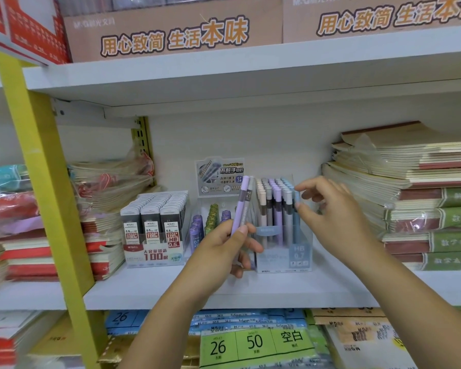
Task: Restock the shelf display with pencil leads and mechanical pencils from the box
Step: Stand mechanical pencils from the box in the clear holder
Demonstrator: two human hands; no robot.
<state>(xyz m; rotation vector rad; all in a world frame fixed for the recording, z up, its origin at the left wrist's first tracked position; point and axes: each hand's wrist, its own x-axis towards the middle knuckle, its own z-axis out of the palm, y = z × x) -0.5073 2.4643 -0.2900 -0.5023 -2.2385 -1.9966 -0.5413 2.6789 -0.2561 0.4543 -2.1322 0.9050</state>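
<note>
Fingers: left fingers (244,230) are curled round a purple pencil (240,206), with a grey pencil (250,191) tucked just behind it, both held upright in front of the shelf display.
Left hand (224,249): gripping low on the barrels, tips up, just left of the pencil stand (285,254).
Right hand (330,209): reaching in from the right, thumb and forefinger closing on the cap of a blue pencil (296,201) at the stand's front right corner. It reads as a pinch, though the contact is partly blurred.
Pencil stand: clear, sitting on the white shelf (250,291), rows of pencils upright and packed close; it looks nearly full.
Lead packs (155,225): three tight rows on the left, looking well stocked.
Lead tubes (210,219): in the middle holder between packs and stand, purple and green, with room showing above them.
Supply box: not in view, so what remains in it cannot be told.
Progress: well along, I'd judge. The blue one is being seated, two pencils in hand are still to go in, and the tube holder may want topping up.
Neighbours: notebooks (423,198) are stacked at the right, near the reaching arm.
</note>
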